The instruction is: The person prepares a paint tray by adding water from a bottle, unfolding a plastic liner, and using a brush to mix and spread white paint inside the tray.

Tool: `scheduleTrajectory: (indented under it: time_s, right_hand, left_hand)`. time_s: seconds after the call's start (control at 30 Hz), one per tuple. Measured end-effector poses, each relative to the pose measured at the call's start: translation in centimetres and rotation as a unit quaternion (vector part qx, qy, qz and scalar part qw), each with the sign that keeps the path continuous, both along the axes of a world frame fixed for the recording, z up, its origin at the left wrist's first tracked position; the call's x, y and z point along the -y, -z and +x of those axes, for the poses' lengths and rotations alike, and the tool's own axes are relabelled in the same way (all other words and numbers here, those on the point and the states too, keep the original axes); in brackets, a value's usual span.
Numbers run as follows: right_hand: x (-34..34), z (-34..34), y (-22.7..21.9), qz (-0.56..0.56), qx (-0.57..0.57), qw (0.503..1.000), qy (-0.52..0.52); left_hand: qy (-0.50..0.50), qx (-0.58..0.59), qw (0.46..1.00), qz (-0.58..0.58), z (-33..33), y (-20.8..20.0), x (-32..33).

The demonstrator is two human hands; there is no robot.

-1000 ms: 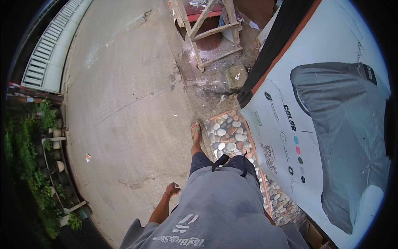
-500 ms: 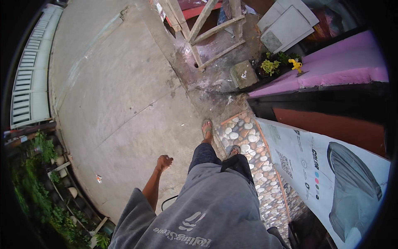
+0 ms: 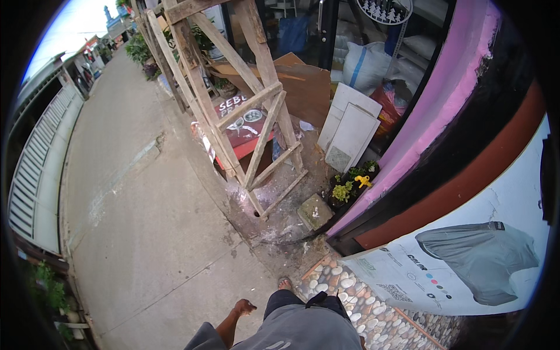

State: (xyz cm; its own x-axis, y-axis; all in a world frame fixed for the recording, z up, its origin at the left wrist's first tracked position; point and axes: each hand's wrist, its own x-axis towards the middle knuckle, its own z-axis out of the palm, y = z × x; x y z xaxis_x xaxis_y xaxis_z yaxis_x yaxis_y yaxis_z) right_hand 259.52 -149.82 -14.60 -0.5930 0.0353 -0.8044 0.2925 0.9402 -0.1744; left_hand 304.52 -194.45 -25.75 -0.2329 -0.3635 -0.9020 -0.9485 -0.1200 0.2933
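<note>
1 bare left hand point(image 3: 245, 307) hangs beside dark cloth shorts point(image 3: 284, 300), fingers loosely curled, apparently empty. Right hand: out of view, fingers undeterminable. 0 handling steps show; brown wooden frame point(image 3: 251, 107) stands ahead, untouched.

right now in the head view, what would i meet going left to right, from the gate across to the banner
White gate, left hand, foot, concrete block, yellow tap, then the grey cloth picture on the banner.
</note>
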Motion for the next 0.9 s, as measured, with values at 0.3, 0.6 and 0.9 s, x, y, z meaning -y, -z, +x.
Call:
scheduleTrajectory:
  time_s: [0.3,0.6,0.9]
  right_hand:
    - [3.5,3.5,4.4,-0.060,0.023,0.997,0.031]
    - [-10.2,9.8,18.7,-0.076,0.066,0.983,0.153]
    - [-14.8,17.7,9.3,-0.320,-0.063,0.909,0.262]
  left_hand:
    - [0.120,-0.006,0.992,-0.036,0.6,-1.1,2.7]
    - [0.029,-0.001,0.990,-0.140,1.9,-4.6,-2.7]
    - [0.174,-0.016,0.972,-0.157,3.8,-1.1,-10.8]
